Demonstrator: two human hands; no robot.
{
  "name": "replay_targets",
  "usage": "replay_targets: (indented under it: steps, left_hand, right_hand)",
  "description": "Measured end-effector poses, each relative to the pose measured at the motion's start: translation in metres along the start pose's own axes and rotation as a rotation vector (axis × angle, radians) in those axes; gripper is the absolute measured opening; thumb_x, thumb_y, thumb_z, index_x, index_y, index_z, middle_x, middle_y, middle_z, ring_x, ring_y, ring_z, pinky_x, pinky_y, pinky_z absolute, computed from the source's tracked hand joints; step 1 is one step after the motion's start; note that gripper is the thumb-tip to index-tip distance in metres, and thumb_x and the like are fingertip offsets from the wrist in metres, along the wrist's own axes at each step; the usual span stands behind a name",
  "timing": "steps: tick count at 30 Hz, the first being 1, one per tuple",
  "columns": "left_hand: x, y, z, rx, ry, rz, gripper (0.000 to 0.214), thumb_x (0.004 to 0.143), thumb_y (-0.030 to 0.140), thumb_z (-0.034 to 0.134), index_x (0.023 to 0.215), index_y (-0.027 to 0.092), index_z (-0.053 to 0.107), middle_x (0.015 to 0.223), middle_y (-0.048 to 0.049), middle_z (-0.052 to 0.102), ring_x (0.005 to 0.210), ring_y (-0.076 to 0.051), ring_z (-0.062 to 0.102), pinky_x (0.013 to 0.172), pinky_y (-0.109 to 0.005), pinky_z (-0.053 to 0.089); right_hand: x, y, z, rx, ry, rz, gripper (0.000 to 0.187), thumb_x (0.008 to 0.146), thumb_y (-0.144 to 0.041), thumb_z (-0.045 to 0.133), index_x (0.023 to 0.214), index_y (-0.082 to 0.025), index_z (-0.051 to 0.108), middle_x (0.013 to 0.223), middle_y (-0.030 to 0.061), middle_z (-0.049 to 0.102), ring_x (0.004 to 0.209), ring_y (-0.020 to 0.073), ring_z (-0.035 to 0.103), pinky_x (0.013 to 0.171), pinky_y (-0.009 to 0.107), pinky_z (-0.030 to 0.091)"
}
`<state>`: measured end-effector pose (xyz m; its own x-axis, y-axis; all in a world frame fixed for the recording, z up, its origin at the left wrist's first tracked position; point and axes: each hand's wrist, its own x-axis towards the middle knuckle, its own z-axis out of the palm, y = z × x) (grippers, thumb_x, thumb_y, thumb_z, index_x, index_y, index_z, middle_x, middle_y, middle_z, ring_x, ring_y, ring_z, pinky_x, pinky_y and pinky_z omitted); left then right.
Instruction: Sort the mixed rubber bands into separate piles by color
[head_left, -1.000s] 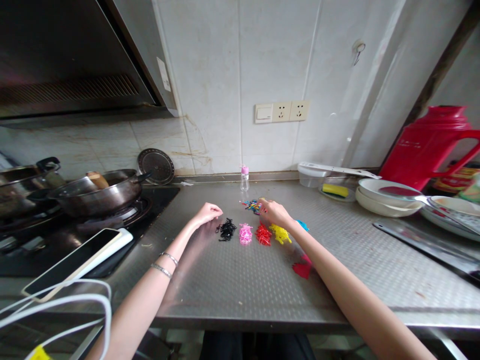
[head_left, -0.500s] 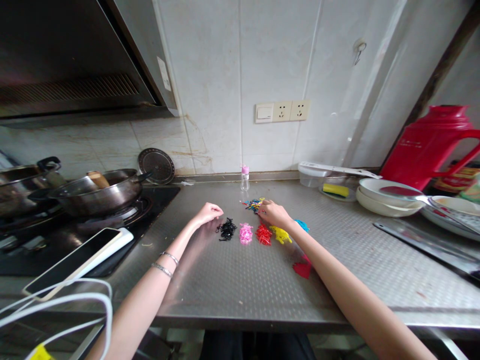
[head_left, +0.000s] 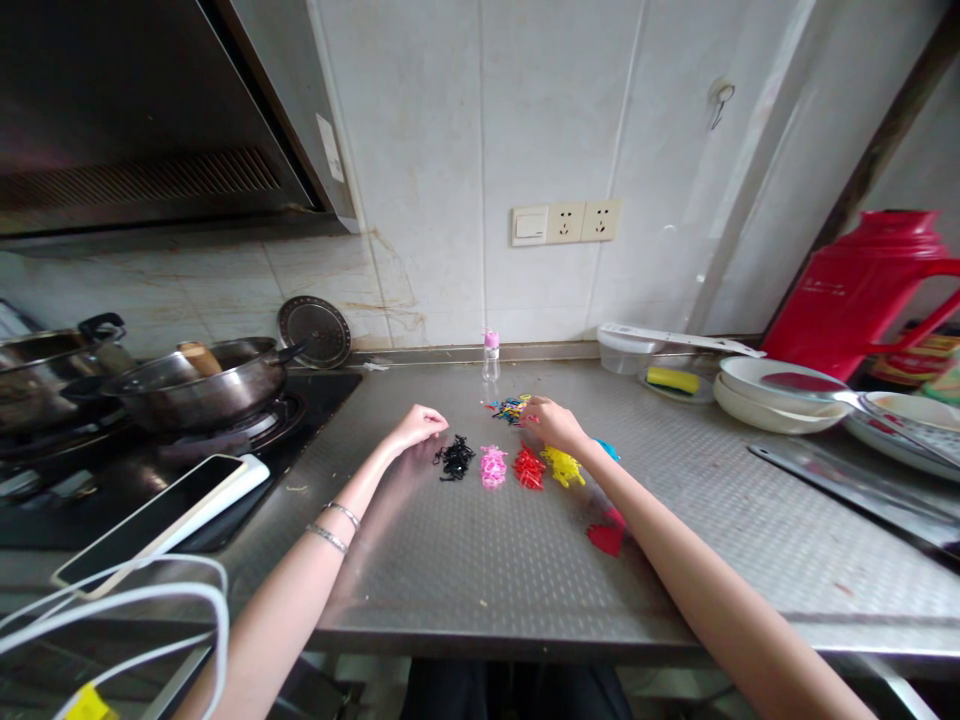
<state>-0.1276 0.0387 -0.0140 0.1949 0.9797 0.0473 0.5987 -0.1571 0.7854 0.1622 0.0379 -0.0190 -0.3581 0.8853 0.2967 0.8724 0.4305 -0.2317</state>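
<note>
Multicol. pile [head_left: 510,409], thin stringy bits, beside our R hand [head_left: 553,422], bent; L hand [head_left: 420,425] curled; can't tell either's grip.

Red thermos [head_left: 836,300], steel pan [head_left: 206,398], yellow sponge [head_left: 672,381]

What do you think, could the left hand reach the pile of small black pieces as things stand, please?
Probably yes: the left hand is just beside the pile of small black pieces, and nothing visible stands between them.

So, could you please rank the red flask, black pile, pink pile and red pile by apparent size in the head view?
1. Red flask
2. Black pile
3. Red pile and pink pile: too alike to rank
</note>
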Motion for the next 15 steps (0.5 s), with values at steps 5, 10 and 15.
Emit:
replay_targets:
  steps: [5,10,15]
  left_hand:
    - [0.002,-0.003,0.001,0.004,0.011,-0.003,0.025,0.066,0.030,0.059,0.077,0.009,0.067,0.051,-0.0004,0.056,0.040,-0.006,0.040,0.041,-0.018,0.029]
    - [0.005,-0.006,0.002,0.025,0.012,-0.005,0.023,0.066,0.028,0.058,0.075,0.009,0.068,0.050,-0.0007,0.056,0.041,-0.006,0.042,0.041,-0.018,0.030]
    - [0.007,-0.009,0.002,0.037,0.018,-0.002,0.022,0.065,0.028,0.057,0.073,0.010,0.068,0.050,-0.0005,0.056,0.042,-0.007,0.043,0.042,-0.018,0.031]
  right_hand:
    - [0.004,0.003,0.000,0.103,0.083,-0.038,0.019,0.081,-0.030,0.049,0.084,-0.023,0.067,0.094,0.0045,0.061,0.083,0.0126,0.055,0.073,0.021,0.040]
    - [0.009,-0.020,-0.008,0.206,0.124,-0.103,0.019,0.081,-0.029,0.050,0.083,-0.022,0.067,0.091,0.0038,0.061,0.078,0.0115,0.056,0.071,0.021,0.041]
    - [0.014,-0.063,-0.014,0.185,0.069,-0.254,0.018,0.080,-0.029,0.052,0.081,-0.022,0.068,0.090,0.0037,0.061,0.083,0.0128,0.055,0.072,0.021,0.041]
